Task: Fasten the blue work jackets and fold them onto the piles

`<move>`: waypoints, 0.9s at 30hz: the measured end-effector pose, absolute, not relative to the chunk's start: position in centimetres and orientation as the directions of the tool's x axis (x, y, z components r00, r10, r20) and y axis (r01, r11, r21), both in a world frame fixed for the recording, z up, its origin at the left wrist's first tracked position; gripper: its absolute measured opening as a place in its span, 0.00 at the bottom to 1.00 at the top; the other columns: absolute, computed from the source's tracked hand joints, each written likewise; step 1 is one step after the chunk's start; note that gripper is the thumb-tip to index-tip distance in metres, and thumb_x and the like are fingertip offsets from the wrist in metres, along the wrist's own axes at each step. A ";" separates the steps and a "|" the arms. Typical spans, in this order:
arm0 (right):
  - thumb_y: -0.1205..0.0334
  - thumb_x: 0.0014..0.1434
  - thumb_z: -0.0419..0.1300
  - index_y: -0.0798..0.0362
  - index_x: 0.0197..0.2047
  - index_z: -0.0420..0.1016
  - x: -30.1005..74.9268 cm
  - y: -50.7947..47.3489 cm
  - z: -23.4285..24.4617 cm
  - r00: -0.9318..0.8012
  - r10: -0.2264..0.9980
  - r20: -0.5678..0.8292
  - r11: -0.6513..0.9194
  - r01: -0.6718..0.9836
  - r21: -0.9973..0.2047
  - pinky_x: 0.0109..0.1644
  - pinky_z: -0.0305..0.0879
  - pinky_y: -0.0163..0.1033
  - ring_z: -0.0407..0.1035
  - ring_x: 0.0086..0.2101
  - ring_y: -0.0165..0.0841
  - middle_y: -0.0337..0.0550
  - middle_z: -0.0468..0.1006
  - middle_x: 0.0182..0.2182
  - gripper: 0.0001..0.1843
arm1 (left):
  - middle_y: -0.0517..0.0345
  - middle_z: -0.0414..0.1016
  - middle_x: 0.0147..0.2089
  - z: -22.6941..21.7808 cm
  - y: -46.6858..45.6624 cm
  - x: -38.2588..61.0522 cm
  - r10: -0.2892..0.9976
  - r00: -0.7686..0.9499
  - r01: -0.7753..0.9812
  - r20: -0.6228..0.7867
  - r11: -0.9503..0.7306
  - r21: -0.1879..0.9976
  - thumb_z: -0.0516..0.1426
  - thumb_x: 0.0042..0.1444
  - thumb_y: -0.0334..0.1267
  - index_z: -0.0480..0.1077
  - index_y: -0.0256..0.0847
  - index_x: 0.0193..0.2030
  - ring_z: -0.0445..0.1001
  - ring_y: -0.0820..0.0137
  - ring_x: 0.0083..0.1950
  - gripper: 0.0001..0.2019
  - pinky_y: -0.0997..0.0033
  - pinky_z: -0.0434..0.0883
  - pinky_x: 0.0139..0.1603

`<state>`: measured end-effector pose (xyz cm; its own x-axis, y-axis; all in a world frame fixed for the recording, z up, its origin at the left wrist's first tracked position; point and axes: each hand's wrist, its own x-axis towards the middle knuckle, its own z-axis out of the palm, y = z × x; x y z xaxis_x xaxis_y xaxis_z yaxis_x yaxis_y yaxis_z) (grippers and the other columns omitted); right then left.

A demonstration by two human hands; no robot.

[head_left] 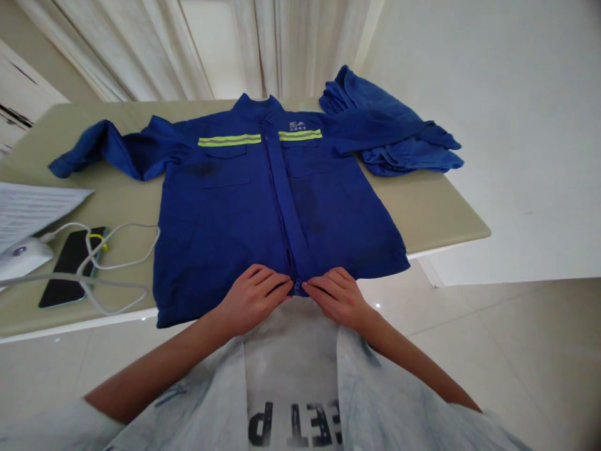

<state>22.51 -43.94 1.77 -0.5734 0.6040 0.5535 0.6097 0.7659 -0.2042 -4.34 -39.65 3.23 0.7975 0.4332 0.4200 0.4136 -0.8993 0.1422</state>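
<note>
While the blue jacket [225,219] is lying front-up at 12 o'clock from me, collar away, my left hand [256,294] and right hand [340,299] are meeting at its hem, around the bottom of the zip [297,285]. At 8 o'clock of the zip, my left fingers are closing in a pinch on the fabric; at 4 o'clock, my right ones are pinching likewise, with hardly any opening. Spreading out is looking done: the body is resting mostly flat on the table [451,219], one sleeve [117,147] is bending out towards 10 o'clock, and the other sleeve [380,128] is crossing a blue bundle [370,97] at 1 o'clock. Above my fingers a dark gap is showing, so the front is apparently lying unfastened; whether the zip ends are joining, I cannot tell.
</note>
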 end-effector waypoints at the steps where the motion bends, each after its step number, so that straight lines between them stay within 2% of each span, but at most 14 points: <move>1: 0.73 0.70 0.60 0.52 0.53 0.80 22.6 -43.9 1.8 -0.582 0.578 0.572 0.781 0.596 -0.183 0.44 0.65 0.46 0.71 0.37 0.35 0.44 0.85 0.42 0.13 | 0.52 0.83 0.50 3.3 -39.6 -4.3 0.421 0.795 0.418 0.437 -0.902 0.108 0.61 0.70 0.36 0.76 0.38 0.53 0.78 0.65 0.46 0.09 0.59 0.72 0.50; 3: 0.72 0.69 0.60 0.50 0.53 0.80 22.5 -43.9 1.9 -0.589 0.574 0.568 0.780 0.604 -0.162 0.44 0.65 0.46 0.71 0.36 0.35 0.43 0.85 0.42 0.13 | 0.52 0.83 0.50 3.4 -39.7 -4.1 0.408 0.786 0.428 0.464 -0.901 0.069 0.61 0.70 0.34 0.76 0.38 0.54 0.79 0.65 0.45 0.09 0.59 0.73 0.48; 6: 0.63 0.71 0.62 0.50 0.51 0.81 22.1 -44.0 2.0 -0.555 0.664 0.502 0.713 0.671 -0.202 0.45 0.64 0.48 0.71 0.38 0.38 0.45 0.84 0.41 0.09 | 0.52 0.83 0.49 3.6 -40.0 -3.8 0.445 0.763 0.452 0.468 -0.886 0.104 0.61 0.68 0.32 0.76 0.39 0.53 0.79 0.65 0.45 0.08 0.59 0.73 0.47; 9: 0.59 0.72 0.62 0.51 0.54 0.81 21.5 -44.3 2.0 -0.523 0.707 0.477 0.680 0.688 -0.253 0.45 0.63 0.48 0.71 0.38 0.38 0.46 0.83 0.39 0.11 | 0.53 0.83 0.46 3.5 -40.3 -3.6 0.463 0.749 0.466 0.474 -0.877 0.120 0.61 0.67 0.33 0.77 0.41 0.51 0.79 0.65 0.44 0.07 0.58 0.73 0.48; 11: 0.59 0.73 0.61 0.51 0.59 0.79 21.1 -44.5 2.2 -0.499 0.733 0.462 0.659 0.692 -0.296 0.46 0.63 0.48 0.70 0.38 0.38 0.45 0.82 0.38 0.14 | 0.53 0.83 0.45 3.5 -40.4 -3.8 0.427 0.756 0.449 0.495 -0.890 0.082 0.61 0.66 0.32 0.77 0.41 0.51 0.79 0.65 0.44 0.08 0.57 0.73 0.49; 13: 0.54 0.73 0.61 0.51 0.63 0.76 20.8 -44.5 2.5 -0.483 0.772 0.413 0.625 0.697 -0.352 0.46 0.62 0.49 0.70 0.39 0.40 0.46 0.81 0.39 0.20 | 0.54 0.83 0.45 3.6 -40.4 -3.9 0.376 0.770 0.419 0.516 -0.907 0.036 0.61 0.66 0.31 0.77 0.41 0.51 0.79 0.65 0.44 0.09 0.57 0.73 0.50; 16: 0.46 0.71 0.63 0.52 0.61 0.77 20.5 -44.1 3.4 -0.495 0.813 0.308 0.582 0.674 -0.454 0.47 0.61 0.48 0.69 0.41 0.41 0.47 0.80 0.40 0.23 | 0.53 0.84 0.46 3.9 -40.4 -4.2 0.311 0.778 0.382 0.545 -0.924 -0.018 0.61 0.66 0.29 0.77 0.40 0.52 0.80 0.65 0.46 0.09 0.58 0.74 0.50; 21: 0.56 0.65 0.70 0.53 0.52 0.75 20.6 -42.9 5.3 -0.477 0.870 0.122 0.424 0.601 -0.678 0.50 0.60 0.45 0.69 0.45 0.39 0.45 0.77 0.45 0.16 | 0.54 0.85 0.49 4.0 -40.6 -4.4 0.250 0.779 0.345 0.576 -0.937 -0.060 0.61 0.66 0.27 0.78 0.40 0.51 0.81 0.65 0.49 0.10 0.59 0.75 0.51; 24: 0.64 0.65 0.69 0.52 0.47 0.72 20.7 -42.3 5.9 -0.474 0.879 0.058 0.360 0.578 -0.732 0.51 0.60 0.43 0.69 0.46 0.37 0.43 0.76 0.44 0.10 | 0.54 0.85 0.50 3.9 -40.6 -4.4 0.248 0.780 0.339 0.574 -0.939 -0.055 0.61 0.65 0.28 0.78 0.42 0.53 0.81 0.65 0.49 0.12 0.59 0.75 0.53; 27: 0.67 0.70 0.64 0.51 0.43 0.72 20.7 -42.1 5.9 -0.516 0.855 0.051 0.380 0.557 -0.738 0.49 0.60 0.42 0.71 0.44 0.35 0.41 0.78 0.41 0.03 | 0.55 0.85 0.49 3.9 -40.6 -4.4 0.261 0.783 0.348 0.565 -0.936 -0.050 0.62 0.65 0.27 0.79 0.42 0.52 0.81 0.66 0.48 0.12 0.60 0.74 0.52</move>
<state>20.66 -42.13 5.88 -0.5163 0.8549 0.0512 0.5567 0.3804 -0.7385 -4.41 -40.62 3.93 0.7827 0.2608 0.5651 0.3484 -0.9360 -0.0505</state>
